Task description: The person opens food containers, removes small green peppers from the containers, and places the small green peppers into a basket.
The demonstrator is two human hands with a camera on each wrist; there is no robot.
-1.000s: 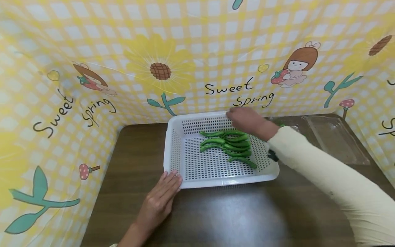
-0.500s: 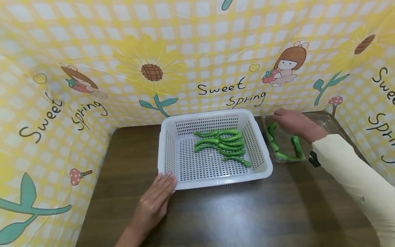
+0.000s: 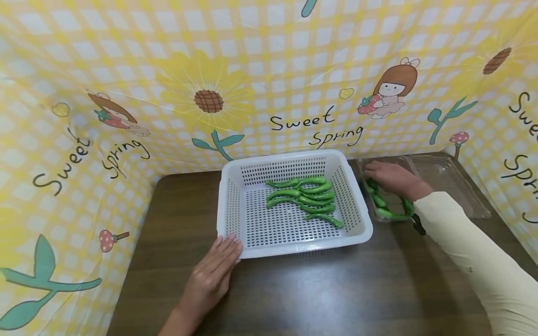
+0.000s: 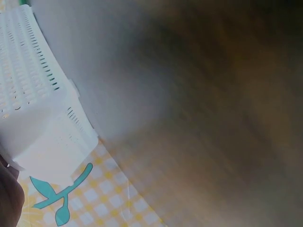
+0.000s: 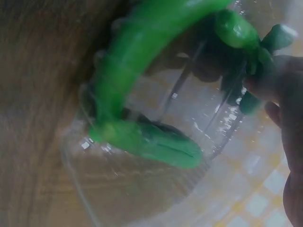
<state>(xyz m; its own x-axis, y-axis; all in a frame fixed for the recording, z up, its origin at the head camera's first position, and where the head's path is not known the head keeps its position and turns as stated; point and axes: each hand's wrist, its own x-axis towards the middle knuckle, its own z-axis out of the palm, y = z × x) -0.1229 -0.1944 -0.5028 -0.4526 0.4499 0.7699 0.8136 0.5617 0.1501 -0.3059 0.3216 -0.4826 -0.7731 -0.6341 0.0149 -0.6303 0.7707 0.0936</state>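
A white perforated plastic basket [image 3: 294, 249] stands on the brown table, with several green chili peppers [image 3: 315, 200] lying in it, mostly on its right half. My left hand [image 3: 210, 275] rests its straight fingers on the basket's near left corner; in the left wrist view only part of that hand [image 4: 9, 198] shows at the lower left. To the right of the basket, my right hand [image 3: 392, 177] reaches into a clear plastic container [image 3: 456, 182] with more green peppers [image 5: 151, 146]. In the right wrist view, its fingers [image 5: 274, 80] pinch a dark green pepper [image 5: 250, 103], somewhat blurred.
The container's left compartment has peppers along its walls; a divider separates it from the right one. A yellow checked cloth [image 3: 260, 70] with printed flowers rises behind and on both sides. The brown table [image 3: 294, 298] extends in front of the basket.
My right hand has moved right from the basket's back right corner to the clear container, then lower into its left compartment. My left hand has stayed on the basket corner.
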